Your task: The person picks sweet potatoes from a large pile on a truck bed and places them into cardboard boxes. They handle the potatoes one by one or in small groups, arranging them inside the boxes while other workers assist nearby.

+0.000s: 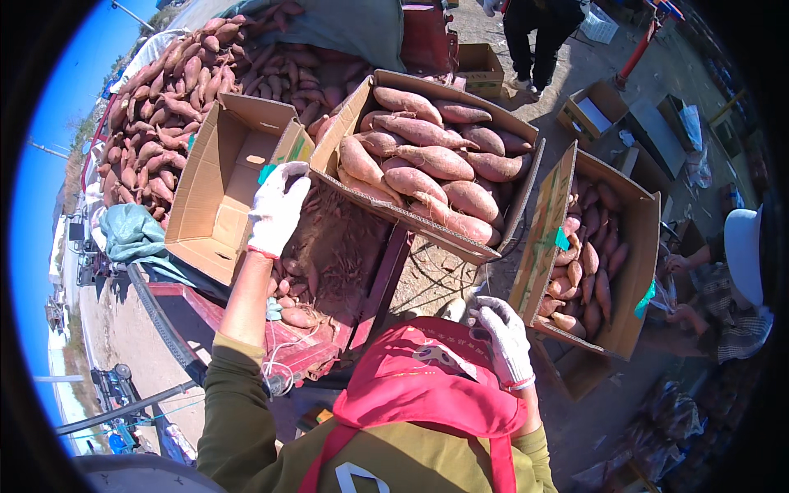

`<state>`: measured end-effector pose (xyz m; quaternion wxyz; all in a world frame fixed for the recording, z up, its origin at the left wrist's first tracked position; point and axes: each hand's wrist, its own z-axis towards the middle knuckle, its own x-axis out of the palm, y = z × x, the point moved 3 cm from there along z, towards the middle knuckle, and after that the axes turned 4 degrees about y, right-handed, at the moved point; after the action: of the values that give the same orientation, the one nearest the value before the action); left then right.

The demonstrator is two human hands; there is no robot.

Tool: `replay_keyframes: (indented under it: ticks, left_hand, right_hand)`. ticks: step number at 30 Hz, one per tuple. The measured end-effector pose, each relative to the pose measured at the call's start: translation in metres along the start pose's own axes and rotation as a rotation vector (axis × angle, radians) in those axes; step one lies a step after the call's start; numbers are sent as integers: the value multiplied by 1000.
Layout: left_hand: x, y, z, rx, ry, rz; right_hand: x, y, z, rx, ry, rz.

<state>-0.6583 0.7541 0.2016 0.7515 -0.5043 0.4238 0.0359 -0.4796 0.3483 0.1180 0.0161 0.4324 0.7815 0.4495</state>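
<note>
My left hand [280, 209], in a white knit glove, is at the right wall of an empty cardboard carton [212, 185], beside a green tape tab; whether its bent fingers grip the wall is hidden. Right of it, a tilted carton [425, 222] is filled with large reddish sweet potatoes [437, 161]. My right hand [504, 345], gloved too, hangs by the red apron [425, 382] with loosely bent fingers and nothing visible in it. Just right of that hand stands another carton [644, 246], partly filled with smaller sweet potatoes [585, 277].
A large heap of sweet potatoes [166, 117] fills the red truck bed [376, 289] behind the cartons. A co-worker in a white hat [743, 252] is at the right; another person's dark-trousered legs [536, 46] stand behind. Further open cartons [595, 111] lie on the ground.
</note>
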Motion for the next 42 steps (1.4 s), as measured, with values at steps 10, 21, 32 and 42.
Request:
replay_keyframes:
  ticks: [10, 21, 32, 42]
  left_hand:
    - [75, 21, 39, 41, 88, 236]
    - [109, 38, 155, 261, 73, 210]
    - [195, 12, 277, 682, 685, 765]
    - [171, 0, 290, 540, 754, 446]
  right_hand:
    - [-2, 19, 35, -176, -275, -308]
    - [17, 90, 135, -181, -636, -571]
    - [12, 62, 156, -242, -815, -676]
    - [12, 62, 160, -281, -828, -667]
